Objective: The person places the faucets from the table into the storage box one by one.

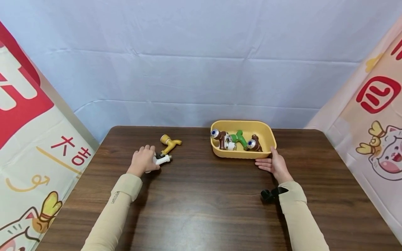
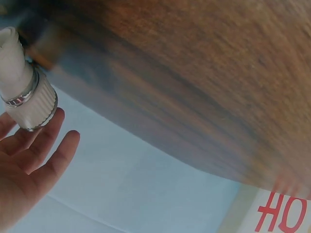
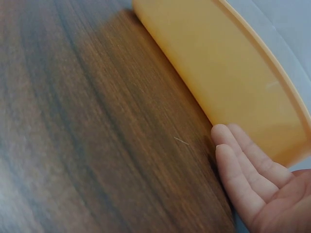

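Note:
In the head view my left hand [image 1: 144, 161] grips a white faucet [image 1: 162, 160] at the left of the table; its threaded end points right. The left wrist view brings the faucet's ribbed knob [image 2: 36, 104] close, with the left fingers [image 2: 53, 162] around it. Just behind lies a yellow faucet [image 1: 171, 143]. My right hand [image 1: 277, 165] rests at the front right corner of a yellow bin [image 1: 242, 154], fingers straight along its outer wall and thumb by the rim. Inside the bin are a green faucet [image 1: 241, 139], brown faucets [image 1: 255, 143] and a white ribbed part [image 1: 231, 146].
The brown wood-grain table [image 1: 201, 198] ends at a pale cloth backdrop [image 1: 194, 80]. Printed banners [image 1: 373, 139] flank both sides. A black strap piece [image 1: 270, 195] hangs from the right wrist, beside the sleeve.

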The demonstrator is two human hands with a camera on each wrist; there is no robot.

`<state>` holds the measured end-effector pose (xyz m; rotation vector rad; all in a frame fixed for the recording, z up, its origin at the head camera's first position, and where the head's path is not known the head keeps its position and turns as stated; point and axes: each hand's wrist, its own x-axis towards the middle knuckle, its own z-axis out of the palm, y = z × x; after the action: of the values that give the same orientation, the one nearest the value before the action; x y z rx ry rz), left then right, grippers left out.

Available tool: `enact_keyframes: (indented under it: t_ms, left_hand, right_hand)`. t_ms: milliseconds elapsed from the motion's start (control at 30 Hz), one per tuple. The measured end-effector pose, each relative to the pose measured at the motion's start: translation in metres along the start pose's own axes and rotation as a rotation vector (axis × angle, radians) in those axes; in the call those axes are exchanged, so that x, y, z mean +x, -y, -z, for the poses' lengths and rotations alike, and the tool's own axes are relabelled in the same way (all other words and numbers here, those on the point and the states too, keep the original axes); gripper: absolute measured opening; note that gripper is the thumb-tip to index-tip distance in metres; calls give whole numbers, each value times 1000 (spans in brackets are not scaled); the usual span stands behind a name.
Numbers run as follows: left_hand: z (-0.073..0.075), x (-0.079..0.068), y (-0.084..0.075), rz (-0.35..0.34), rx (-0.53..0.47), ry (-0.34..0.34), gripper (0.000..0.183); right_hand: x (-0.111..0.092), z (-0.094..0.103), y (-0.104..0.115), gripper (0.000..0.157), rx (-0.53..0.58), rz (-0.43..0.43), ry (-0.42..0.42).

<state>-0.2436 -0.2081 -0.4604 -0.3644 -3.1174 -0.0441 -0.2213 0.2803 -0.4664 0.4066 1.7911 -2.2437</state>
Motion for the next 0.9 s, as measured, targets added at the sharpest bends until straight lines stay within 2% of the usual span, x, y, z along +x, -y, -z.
enact_keyframes:
  t_ms: [200, 900]
  left_hand:
    - [6, -1, -3, -11, -23, -29, 69]
    - [31, 6, -19, -59, 18, -112, 77]
  right_hand:
    - [-2, -1, 0, 69, 2, -6, -3]
    - [1, 1, -1, 70, -3, -3, -9]
